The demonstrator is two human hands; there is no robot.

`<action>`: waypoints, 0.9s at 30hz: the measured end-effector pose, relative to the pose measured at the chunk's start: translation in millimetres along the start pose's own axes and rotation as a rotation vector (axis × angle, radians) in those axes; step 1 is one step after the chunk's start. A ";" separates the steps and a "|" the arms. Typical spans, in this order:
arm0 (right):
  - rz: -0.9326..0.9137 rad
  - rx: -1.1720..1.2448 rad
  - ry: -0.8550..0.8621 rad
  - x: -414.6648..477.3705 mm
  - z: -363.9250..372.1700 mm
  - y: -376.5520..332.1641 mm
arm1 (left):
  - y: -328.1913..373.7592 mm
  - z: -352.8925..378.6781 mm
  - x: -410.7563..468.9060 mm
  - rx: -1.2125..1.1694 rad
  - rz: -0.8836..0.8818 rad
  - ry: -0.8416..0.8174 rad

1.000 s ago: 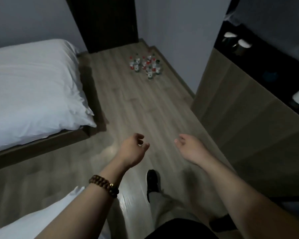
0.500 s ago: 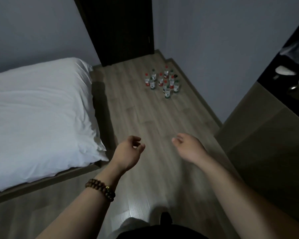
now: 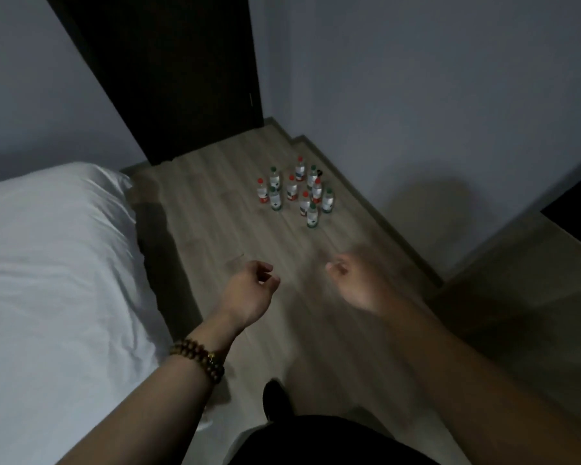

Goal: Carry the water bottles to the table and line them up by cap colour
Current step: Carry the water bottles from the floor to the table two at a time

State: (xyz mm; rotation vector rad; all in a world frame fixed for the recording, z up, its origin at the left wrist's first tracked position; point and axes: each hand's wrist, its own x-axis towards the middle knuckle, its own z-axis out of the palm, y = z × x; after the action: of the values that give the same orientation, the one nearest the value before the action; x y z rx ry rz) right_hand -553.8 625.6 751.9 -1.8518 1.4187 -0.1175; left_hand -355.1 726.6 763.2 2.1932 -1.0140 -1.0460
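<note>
Several small clear water bottles (image 3: 296,193) stand upright in a cluster on the wooden floor near the right wall, some with red caps, some with green caps. My left hand (image 3: 249,293), with a bead bracelet on its wrist, hangs in front of me with loosely curled fingers and holds nothing. My right hand (image 3: 356,283) is blurred, fingers loosely curled, also holding nothing. Both hands are well short of the bottles.
A bed with white bedding (image 3: 54,280) fills the left side. A dark door (image 3: 168,78) stands at the far end. A wooden cabinet (image 3: 524,290) juts out on the right. A strip of wooden floor (image 3: 222,229) runs between bed and wall.
The view has advanced along the floor; the bottles are larger and nearer, and the cabinet has slid toward the right edge. Both hands keep the same loose pose.
</note>
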 end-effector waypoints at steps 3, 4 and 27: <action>0.023 -0.033 0.006 47.0 -5.4 -30.2 | 13.8 -32.3 59.5 0.014 0.024 -0.021; 0.030 -0.053 0.005 61.8 -6.5 -38.2 | 18.3 -41.0 77.1 0.011 0.028 -0.031; 0.084 0.025 0.019 454.1 -76.1 -171.8 | 120.2 -166.7 470.5 0.152 0.056 -0.190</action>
State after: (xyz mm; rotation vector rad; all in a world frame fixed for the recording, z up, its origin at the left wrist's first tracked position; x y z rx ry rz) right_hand -289.9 211.2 743.1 -1.7728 1.4994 -0.1108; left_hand -68.7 301.1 739.3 2.2009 -1.2702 -1.2049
